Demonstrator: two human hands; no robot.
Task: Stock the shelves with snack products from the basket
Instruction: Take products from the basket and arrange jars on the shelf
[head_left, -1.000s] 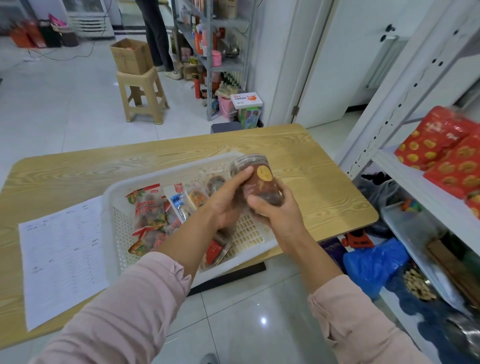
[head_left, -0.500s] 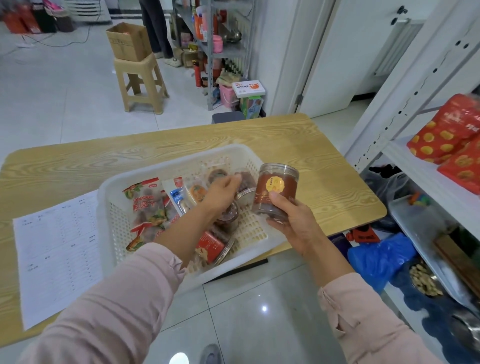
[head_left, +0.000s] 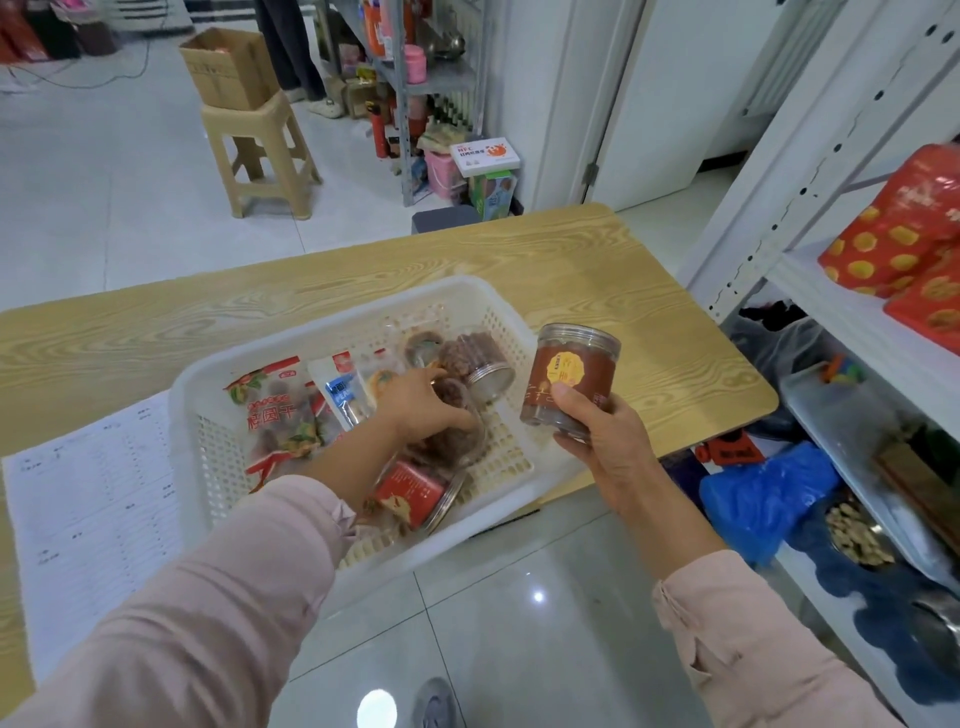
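My left hand (head_left: 423, 410) has dropped from the jar (head_left: 570, 382) into the basket (head_left: 291, 338) on the table (head_left: 597, 280), fingers curled over a second jar (head_left: 457, 436). My right hand (head_left: 602, 441) grips the brown-labelled jar upright, near the shelf (head_left: 852, 312).

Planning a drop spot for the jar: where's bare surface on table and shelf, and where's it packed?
Free: table between basket and the shelf upright; the strip behind the basket; shelf board in front of the red packs. Crowded: the basket's middle, where the left hand grips a jar; paper sheet covers the table's left. Right hand holds the brown jar.
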